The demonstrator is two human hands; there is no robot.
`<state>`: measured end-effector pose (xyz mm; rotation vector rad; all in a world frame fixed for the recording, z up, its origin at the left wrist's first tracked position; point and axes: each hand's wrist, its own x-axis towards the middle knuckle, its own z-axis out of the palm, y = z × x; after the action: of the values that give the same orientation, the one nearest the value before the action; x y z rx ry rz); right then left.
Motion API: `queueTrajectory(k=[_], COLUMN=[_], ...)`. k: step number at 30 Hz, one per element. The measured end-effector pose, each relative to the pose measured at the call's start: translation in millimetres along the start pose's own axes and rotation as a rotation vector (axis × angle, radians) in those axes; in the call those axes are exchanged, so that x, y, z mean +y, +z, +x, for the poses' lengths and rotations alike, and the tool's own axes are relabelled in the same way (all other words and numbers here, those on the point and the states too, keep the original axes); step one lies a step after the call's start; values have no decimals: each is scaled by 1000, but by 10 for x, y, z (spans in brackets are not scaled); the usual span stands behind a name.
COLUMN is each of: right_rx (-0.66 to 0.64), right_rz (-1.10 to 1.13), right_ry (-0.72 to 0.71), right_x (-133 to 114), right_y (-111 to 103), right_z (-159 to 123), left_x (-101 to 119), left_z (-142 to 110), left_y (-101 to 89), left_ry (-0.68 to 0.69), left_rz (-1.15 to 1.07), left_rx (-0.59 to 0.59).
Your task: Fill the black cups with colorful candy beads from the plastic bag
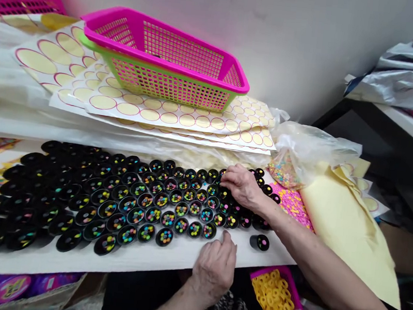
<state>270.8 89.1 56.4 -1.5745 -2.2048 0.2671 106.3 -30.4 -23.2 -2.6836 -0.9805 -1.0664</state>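
Observation:
Rows of small black cups stand on the white table, many with small coloured candy-like beads inside. Over the back right rows, my right hand reaches down with thumb and fingers pinched together at the cups. Whatever is between those fingertips is too small to make out. My left hand is at the front of the table, back up, its index finger stretched toward the front row and the other fingers loosely bent. I see nothing in it. One black cup with a pink piece lies apart, right of my left hand.
Nested pink and green baskets stand on sticker sheets behind the cups. To the right are a clear bag of beads, loose pink and yellow beads and yellow paper. Below the edge sits a pink bin of yellow rings.

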Motion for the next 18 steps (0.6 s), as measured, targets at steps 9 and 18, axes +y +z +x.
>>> queueTrajectory(k=[9,18], right_rx=[-32,-50], right_rz=[-56,-106], right_ry=[24,10], right_x=[-12,-18], right_y=[60,65], right_z=[25,63], left_x=[-12,0], left_z=[-23,-27], left_y=[10,36], left_ry=[2,-8], left_rz=[-22,-5], left_rx=[-16,-7])
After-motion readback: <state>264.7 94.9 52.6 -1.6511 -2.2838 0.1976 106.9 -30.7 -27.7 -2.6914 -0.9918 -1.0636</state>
